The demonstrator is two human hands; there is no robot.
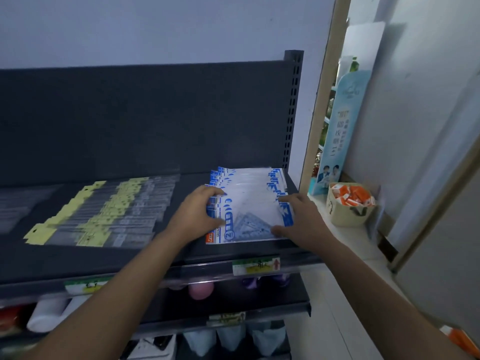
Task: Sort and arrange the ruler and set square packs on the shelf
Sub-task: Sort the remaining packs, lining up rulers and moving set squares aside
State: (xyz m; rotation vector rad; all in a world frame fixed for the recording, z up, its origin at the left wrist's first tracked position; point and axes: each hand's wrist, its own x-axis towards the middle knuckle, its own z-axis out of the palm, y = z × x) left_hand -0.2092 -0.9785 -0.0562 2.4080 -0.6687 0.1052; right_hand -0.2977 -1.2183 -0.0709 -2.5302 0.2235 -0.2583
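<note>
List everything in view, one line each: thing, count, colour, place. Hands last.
set square packs: one fanned stack, blue and white, right end of top shelf
ruler packs: many, in fanned rows, clear with yellow cards, left of that stack
shelf unit: one, dark grey, several tiers
price labels: three seen, green and white, on the front rails
basket: one, beige, holding orange and white packets, on the ledge to the right
display card: one, pale blue, standing behind the basket
pink item: one, lower tier, too blurred to identify
left hand: holds the stack's left edge
right hand: holds the stack's right edge
</note>
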